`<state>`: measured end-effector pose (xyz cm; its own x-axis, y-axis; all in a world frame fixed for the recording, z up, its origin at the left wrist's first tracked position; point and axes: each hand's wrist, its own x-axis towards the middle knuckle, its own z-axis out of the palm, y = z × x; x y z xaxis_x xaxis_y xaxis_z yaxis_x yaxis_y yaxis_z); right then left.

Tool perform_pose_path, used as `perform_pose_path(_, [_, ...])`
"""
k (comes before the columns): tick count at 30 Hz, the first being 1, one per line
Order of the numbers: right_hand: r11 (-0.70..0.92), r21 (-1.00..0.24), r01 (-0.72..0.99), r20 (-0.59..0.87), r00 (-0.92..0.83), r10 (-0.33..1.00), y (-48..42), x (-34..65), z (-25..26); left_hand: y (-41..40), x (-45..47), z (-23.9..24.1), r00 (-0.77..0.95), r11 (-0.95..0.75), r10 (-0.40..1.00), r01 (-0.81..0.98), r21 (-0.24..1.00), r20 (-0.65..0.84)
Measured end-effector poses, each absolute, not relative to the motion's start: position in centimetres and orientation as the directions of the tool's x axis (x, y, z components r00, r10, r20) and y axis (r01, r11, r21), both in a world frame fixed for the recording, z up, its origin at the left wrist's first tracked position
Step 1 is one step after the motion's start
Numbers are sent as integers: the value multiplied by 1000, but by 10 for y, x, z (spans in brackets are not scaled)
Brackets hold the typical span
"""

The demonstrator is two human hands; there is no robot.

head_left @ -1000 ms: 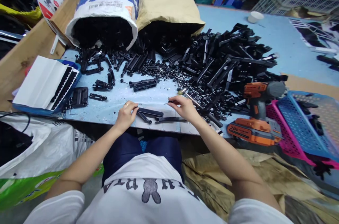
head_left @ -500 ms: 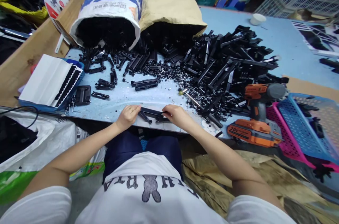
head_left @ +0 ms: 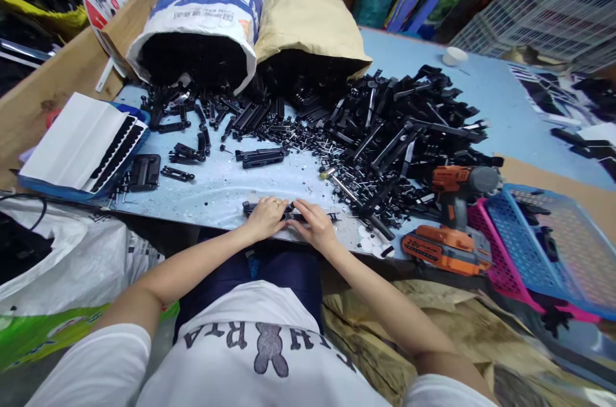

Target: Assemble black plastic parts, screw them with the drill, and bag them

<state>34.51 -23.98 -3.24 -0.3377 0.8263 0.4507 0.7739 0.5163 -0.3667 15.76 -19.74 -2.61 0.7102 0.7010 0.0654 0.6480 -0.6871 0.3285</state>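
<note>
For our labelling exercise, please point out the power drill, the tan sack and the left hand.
Power drill (head_left: 452, 209): head view, on dark handle.
Tan sack (head_left: 312, 14): head view, on outer side.
Left hand (head_left: 266, 217): head view, on its back.

Free lane: bare tabletop (head_left: 269, 181), ctr of frame, bounded R by black parts pile (head_left: 399, 118). Obstructions: drill (head_left: 453, 214), mid-R; white sack (head_left: 206, 2), upper L; tan sack (head_left: 312, 15), upper ctr.

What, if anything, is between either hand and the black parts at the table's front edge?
Nothing visible. Left hand and right hand are already over the black parts, close together; what lies beneath them is hidden. The black pile and power drill sit to the right, clear of both.
</note>
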Motion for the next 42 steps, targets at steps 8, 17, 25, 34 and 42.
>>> perform_pose_path(8, [823, -222, 522, 423, -709, 564, -211, 387, -48, -198, 151, -27, 725, -725, 674, 614, 312, 142])
perform_pose_path(17, [839, -197, 507, 303, -782, 544, -196, 390, -45, -203, 161, -28, 637, -645, 760, 713, 274, 130])
perform_pose_path(25, [880, -207, 427, 284, -835, 472, -195, 393, -44, -200, 160, -27, 675, -682, 724, 670, 292, 141])
perform_pose_path(34, [709, -348, 613, 391, -593, 704, -215, 327, -13, -250, 144, -20, 219, -268, 961, 883, 385, 166])
perform_pose_path(42, [721, -536, 439, 340, -670, 660, -200, 262, -23, -244, 143, -18, -8, 93, 967, 942, 322, -256])
